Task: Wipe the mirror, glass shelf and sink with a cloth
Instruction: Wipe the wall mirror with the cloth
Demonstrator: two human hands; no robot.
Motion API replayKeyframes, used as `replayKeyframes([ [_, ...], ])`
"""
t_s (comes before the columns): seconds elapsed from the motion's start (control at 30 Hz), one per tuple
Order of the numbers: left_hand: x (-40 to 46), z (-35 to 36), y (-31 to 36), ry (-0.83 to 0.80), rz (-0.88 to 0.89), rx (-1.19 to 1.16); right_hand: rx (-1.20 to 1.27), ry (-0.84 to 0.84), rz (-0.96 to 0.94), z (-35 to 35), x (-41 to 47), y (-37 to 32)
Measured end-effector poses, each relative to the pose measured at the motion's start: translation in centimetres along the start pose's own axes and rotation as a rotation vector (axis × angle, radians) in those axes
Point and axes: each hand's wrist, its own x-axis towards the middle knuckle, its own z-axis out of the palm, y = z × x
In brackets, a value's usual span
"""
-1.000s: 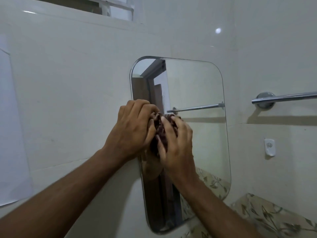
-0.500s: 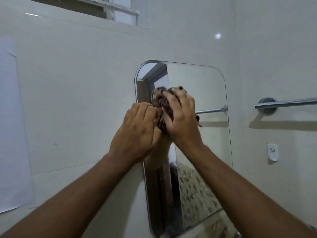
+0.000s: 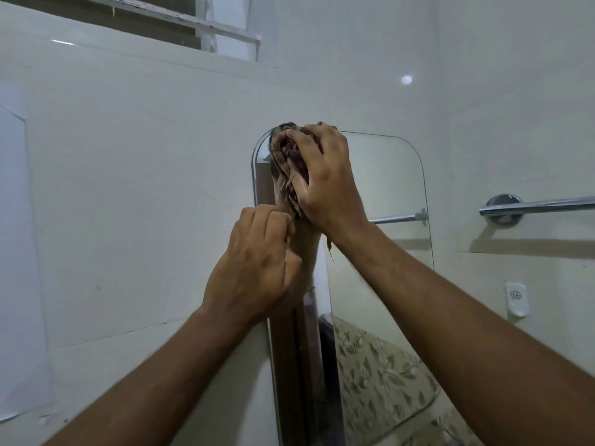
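Observation:
A rounded frameless mirror (image 3: 386, 194) hangs on the white tiled wall. My right hand (image 3: 325, 178) presses a bunched brown cloth (image 3: 285, 175) against the mirror's top left corner. Lower down, my left hand (image 3: 257, 265) rests at the mirror's left edge with its fingers curled; its fingertips touch the cloth's lower end, and whether it grips it I cannot tell. Neither the glass shelf nor the sink is in view.
A chrome towel bar (image 3: 534, 206) sticks out from the right wall, with a small white wall hook (image 3: 516, 299) below it. A window frame (image 3: 193, 24) runs along the top. Floral tiles (image 3: 380, 381) show reflected in the mirror's lower part.
My right hand has carried the cloth up the mirror from its middle to the top left corner. My left hand stayed lower at the mirror's left edge, so the hands have parted.

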Motion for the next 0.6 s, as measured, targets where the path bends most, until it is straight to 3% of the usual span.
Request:
replayKeyframes([
  [0.2, 0.0, -0.1, 0.1, -0.007, -0.018, -0.021, -0.023, -0.073, -0.095, -0.1, -6.8, -0.5],
  [0.47, 0.1, 0.0, -0.3, 0.016, -0.023, -0.030, 0.003, 0.013, -0.064, 1.0, 0.1, -1.5],
  [0.6, 0.0, -0.4, 0.2, 0.058, -0.044, -0.158, 0.114, 0.032, -0.100, 1.0, -3.2, -1.8],
])
